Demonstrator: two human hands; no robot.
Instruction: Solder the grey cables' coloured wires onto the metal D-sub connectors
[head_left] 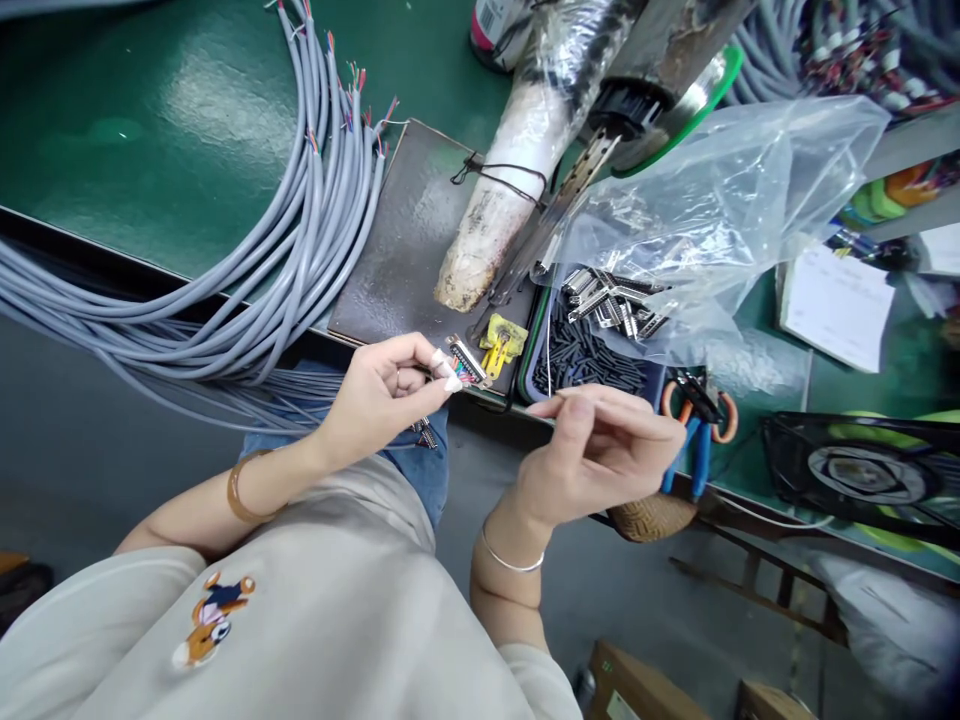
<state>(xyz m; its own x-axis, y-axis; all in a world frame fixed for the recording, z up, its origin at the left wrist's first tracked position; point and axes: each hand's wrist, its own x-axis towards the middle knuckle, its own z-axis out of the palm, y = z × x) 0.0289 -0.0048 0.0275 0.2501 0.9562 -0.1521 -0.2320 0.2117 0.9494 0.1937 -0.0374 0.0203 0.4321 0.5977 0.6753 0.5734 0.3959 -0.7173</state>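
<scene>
My left hand [394,390], with white wraps on two fingertips, pinches a connector [466,362] that has coloured wires at its base. Right of it, my right hand [600,445] has thumb and index finger pressed together on a thin pale strand [549,350] that rises above the fingertips. Just beyond the connector, a yellow clip-like piece [501,345] lies on the brown board [405,235]. A soldering iron's metal shaft [555,205] slants down toward the board. Behind my right hand, a bin holds short black tubes [585,350] and metal connectors [611,300].
Grey cables [300,220] with stripped ends cross the green table [150,130] at left. A wrapped white cylinder [510,180] leans over the board. Right are a plastic bag [697,220], blue-handled pliers [699,455], white paper [836,305] and a black fan [862,470].
</scene>
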